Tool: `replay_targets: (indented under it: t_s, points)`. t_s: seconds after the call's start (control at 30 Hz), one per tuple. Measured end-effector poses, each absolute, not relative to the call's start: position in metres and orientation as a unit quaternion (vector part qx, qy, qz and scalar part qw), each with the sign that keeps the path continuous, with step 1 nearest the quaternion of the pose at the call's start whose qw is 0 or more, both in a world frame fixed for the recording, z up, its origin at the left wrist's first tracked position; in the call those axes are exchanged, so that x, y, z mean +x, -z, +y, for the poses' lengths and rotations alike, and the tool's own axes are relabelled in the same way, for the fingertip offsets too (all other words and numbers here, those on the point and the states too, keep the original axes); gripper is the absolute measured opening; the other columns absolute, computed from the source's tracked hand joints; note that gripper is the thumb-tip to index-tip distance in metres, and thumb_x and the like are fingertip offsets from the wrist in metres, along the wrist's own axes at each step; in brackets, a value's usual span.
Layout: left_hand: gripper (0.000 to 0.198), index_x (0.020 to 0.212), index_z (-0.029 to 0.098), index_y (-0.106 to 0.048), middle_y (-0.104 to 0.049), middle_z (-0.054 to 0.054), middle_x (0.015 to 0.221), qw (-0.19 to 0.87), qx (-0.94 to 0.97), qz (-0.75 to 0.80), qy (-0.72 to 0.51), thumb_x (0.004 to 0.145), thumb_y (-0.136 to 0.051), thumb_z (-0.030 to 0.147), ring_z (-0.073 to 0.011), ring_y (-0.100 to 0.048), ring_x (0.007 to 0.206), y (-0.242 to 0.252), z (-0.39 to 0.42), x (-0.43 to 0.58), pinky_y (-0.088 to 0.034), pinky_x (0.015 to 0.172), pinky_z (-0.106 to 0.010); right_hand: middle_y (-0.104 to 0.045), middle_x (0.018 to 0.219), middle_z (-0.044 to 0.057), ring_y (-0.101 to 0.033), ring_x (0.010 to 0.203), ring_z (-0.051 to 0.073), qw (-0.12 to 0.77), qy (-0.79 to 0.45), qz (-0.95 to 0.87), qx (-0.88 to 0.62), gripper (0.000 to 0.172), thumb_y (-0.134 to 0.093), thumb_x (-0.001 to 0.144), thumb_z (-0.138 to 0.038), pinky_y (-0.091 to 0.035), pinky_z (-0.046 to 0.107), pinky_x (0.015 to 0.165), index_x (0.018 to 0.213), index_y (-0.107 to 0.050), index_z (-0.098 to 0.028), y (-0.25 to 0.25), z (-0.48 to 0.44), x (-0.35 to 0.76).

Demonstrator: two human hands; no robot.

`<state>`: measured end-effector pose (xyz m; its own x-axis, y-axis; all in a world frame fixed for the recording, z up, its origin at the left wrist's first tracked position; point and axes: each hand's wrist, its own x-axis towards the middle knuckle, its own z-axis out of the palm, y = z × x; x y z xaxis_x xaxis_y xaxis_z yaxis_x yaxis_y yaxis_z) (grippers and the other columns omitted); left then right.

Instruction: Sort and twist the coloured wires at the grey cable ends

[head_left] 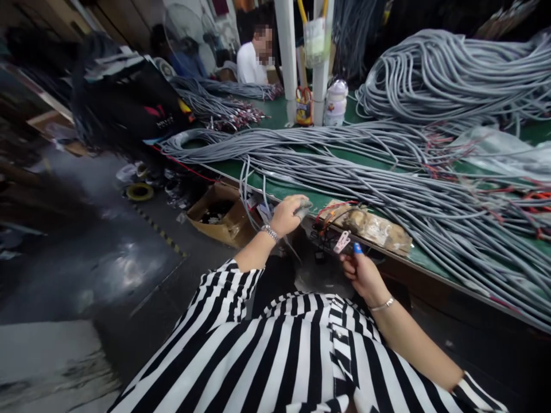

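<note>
My left hand (287, 214), with a watch at the wrist, is closed round the end of a grey cable (303, 208) at the front edge of the green table (279, 189). My right hand (363, 272) is below the table edge, fingers curled, thumb tipped with a blue cover, pinching a small pink clip (341, 242). Between the hands lies a clear plastic bag of small parts (371, 226) with red and orange wires at its left end. Long grey cables (387, 178) lie in bundles across the table.
A cardboard box (217, 215) of parts stands on the floor under the table edge. White posts (287, 57), a bottle (335, 102) and a small container stand at the back. Another person in white (252, 60) sits beyond. More cable coils (451, 74) pile up at right.
</note>
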<state>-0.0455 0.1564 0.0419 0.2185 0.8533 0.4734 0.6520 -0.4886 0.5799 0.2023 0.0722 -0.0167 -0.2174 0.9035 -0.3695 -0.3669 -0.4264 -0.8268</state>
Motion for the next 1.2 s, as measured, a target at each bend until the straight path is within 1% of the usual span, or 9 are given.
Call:
replay_targets:
  t_s: [0.13, 0.2, 0.43, 0.53, 0.73, 0.83, 0.93, 1.07, 1.2]
  points:
    - [0.034, 0.116, 0.014, -0.065, -0.060, -0.014, 0.130, 0.035, 0.808, 0.536, -0.241, 0.085, -0.057, 0.025, -0.0263, -0.052, 0.121, -0.057, 0.202, -0.038, -0.036, 0.105, -0.040, -0.038, 0.047, -0.006, -0.016, 0.040, 0.003, 0.411, -0.709, -0.333, -0.466, 0.056, -0.065, 0.067, -0.071, -0.008, 0.020, 0.037, 0.067, -0.056, -0.016, 0.019, 0.065, 0.193]
    - [0.039, 0.121, 0.013, -0.062, -0.062, -0.015, 0.127, 0.008, 0.823, 0.542, -0.167, 0.087, -0.054, 0.032, -0.0276, -0.055, 0.117, -0.062, 0.219, -0.027, -0.038, 0.100, -0.041, -0.045, 0.051, -0.005, -0.018, 0.040, 0.003, 0.397, -0.708, -0.345, -0.472, 0.055, -0.067, 0.066, -0.070, -0.008, 0.020, 0.038, 0.068, -0.055, -0.016, 0.021, 0.063, 0.190]
    - [0.027, 0.091, 0.018, -0.071, -0.069, -0.007, 0.080, 0.005, 0.868, 0.496, -0.024, 0.077, -0.063, 0.039, -0.0230, -0.062, 0.080, -0.089, 0.251, 0.007, -0.039, 0.069, -0.030, -0.061, 0.066, 0.000, -0.027, 0.042, 0.003, 0.345, -0.697, -0.430, -0.459, 0.049, -0.066, 0.070, -0.063, -0.013, 0.020, 0.040, 0.079, -0.059, -0.015, 0.024, 0.059, 0.189]
    - [0.023, 0.071, 0.018, -0.068, -0.064, -0.004, 0.067, 0.031, 0.864, 0.485, -0.135, 0.073, -0.068, 0.041, -0.0180, -0.056, 0.068, -0.107, 0.260, 0.011, -0.034, 0.061, -0.027, -0.060, 0.065, 0.000, -0.034, 0.047, 0.005, 0.335, -0.673, -0.474, -0.458, 0.042, -0.069, 0.071, -0.056, -0.021, 0.020, 0.044, 0.075, -0.060, -0.015, 0.024, 0.058, 0.189]
    - [0.038, 0.067, 0.016, -0.057, -0.048, 0.005, 0.055, 0.178, 0.569, 0.443, -0.669, 0.076, -0.067, 0.052, -0.0075, -0.037, 0.051, -0.147, 0.272, 0.006, -0.031, 0.052, -0.022, -0.057, 0.058, -0.002, -0.044, 0.056, 0.009, 0.306, -0.624, -0.561, -0.449, 0.031, -0.069, 0.076, -0.044, -0.034, 0.024, 0.056, 0.065, -0.060, -0.016, 0.018, 0.056, 0.190]
    - [0.040, 0.066, 0.017, -0.054, -0.041, 0.007, 0.049, 0.215, 0.468, 0.407, -0.754, 0.073, -0.069, 0.053, -0.0056, -0.029, 0.043, -0.161, 0.250, -0.008, -0.024, 0.045, -0.021, -0.059, 0.061, 0.000, -0.046, 0.058, 0.011, 0.317, -0.626, -0.559, -0.442, 0.035, -0.068, 0.076, -0.049, -0.038, 0.026, 0.061, 0.067, -0.060, -0.016, 0.011, 0.053, 0.191]
    - [0.038, 0.063, 0.017, -0.060, -0.046, 0.003, 0.046, 0.252, 0.613, 0.373, -0.649, 0.069, -0.074, 0.051, -0.0081, -0.038, 0.042, -0.163, 0.195, -0.034, -0.028, 0.043, -0.021, -0.063, 0.072, 0.003, -0.050, 0.063, 0.012, 0.378, -0.627, -0.558, -0.390, 0.044, -0.064, 0.076, -0.060, -0.040, 0.026, 0.061, 0.079, -0.064, -0.016, -0.004, 0.048, 0.193]
    - [0.025, 0.071, 0.019, -0.072, -0.063, -0.004, 0.058, 0.325, 0.828, 0.346, -0.298, 0.073, -0.073, 0.044, -0.0154, -0.055, 0.053, -0.147, 0.109, -0.068, -0.040, 0.051, -0.026, -0.067, 0.080, 0.007, -0.038, 0.050, 0.010, 0.386, -0.663, -0.551, -0.328, 0.056, -0.054, 0.079, -0.070, -0.032, 0.025, 0.047, 0.101, -0.068, -0.021, -0.026, 0.037, 0.194]
    - [0.025, 0.064, 0.020, -0.069, -0.059, -0.004, 0.056, 0.316, 0.847, 0.359, -0.231, 0.076, -0.071, 0.042, -0.0152, -0.052, 0.055, -0.120, 0.054, -0.093, -0.039, 0.058, -0.027, -0.067, 0.079, 0.009, -0.026, 0.046, 0.008, 0.324, -0.712, -0.550, -0.292, 0.057, -0.054, 0.079, -0.070, -0.023, 0.025, 0.043, 0.107, -0.068, -0.022, -0.041, 0.026, 0.188]
